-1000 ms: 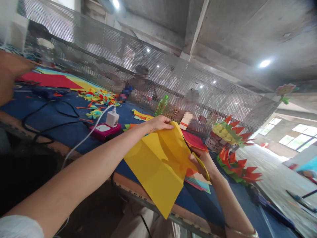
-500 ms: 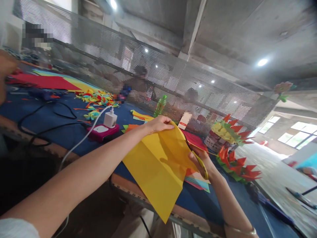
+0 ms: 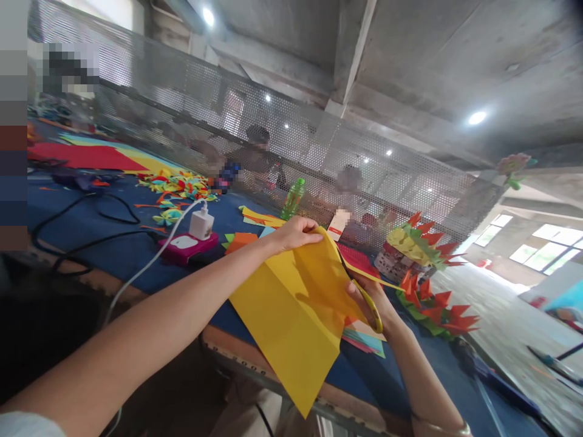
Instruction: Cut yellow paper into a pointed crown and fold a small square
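A large sheet of yellow paper, creased across its middle, hangs over the table's front edge. My left hand pinches its upper edge between thumb and fingers. My right hand is closed around yellow-handled scissors, whose dark blades lie along the sheet's right edge. A narrow yellow strip stretches from the blades toward the right. Under my right hand, a stack of coloured paper shows in part.
Folded-paper pieces in orange and green stand at the right. A pink power strip holds a white charger and cable. Behind are a green bottle, a heap of paper pieces and a mesh partition with people beyond it.
The narrow yellow strip now reaches farther out to the right of the scissors. Both hands keep their holds, nearly in place. At the far left, a blurred hand has gone behind masking.
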Tool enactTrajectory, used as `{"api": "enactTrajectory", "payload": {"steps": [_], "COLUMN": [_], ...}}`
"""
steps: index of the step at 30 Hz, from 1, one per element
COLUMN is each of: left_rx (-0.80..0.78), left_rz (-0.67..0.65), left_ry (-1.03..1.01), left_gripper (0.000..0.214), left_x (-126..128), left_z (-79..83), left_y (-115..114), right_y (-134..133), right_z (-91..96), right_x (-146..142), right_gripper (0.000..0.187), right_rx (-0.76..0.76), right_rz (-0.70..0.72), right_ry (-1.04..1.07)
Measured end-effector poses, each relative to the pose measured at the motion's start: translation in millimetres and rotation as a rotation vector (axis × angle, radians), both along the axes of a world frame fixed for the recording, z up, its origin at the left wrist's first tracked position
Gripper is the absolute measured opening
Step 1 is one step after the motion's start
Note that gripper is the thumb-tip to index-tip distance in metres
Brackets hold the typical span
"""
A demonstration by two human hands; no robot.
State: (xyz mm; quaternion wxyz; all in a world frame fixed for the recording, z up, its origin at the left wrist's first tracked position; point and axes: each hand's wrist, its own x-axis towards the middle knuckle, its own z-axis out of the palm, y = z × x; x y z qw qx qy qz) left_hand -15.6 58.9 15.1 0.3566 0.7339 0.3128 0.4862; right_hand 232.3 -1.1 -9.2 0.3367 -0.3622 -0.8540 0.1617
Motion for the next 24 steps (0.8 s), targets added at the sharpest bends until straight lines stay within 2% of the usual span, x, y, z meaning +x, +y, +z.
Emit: {"api": "enactTrajectory", "payload": {"steps": [8,14,24], "left_rx": [0.031,0.093,0.056], "left_rz": [0.062,0.112,0.046], "left_ry": [0.03,0.065,0.016], "left_gripper": [0.019,0.02,0.021], "left_x": [2.8,5.2,6.0], "left_z": [0.3,-3.5,-3.3], "left_y": [-3.5,-1.3,0.3], "right_y": [3.1,-0.6,1.5], "right_z": [-3.1,1.8,-2.8], "right_x": [2.7,1.3,3.9], "right_gripper": [0.063,0.067,0.066], "right_rx": [-0.108,-0.134,-0.173], "right_rz": [0.021,0.065,0.016], "right_ry": [0.017,0.028,0.095]}}
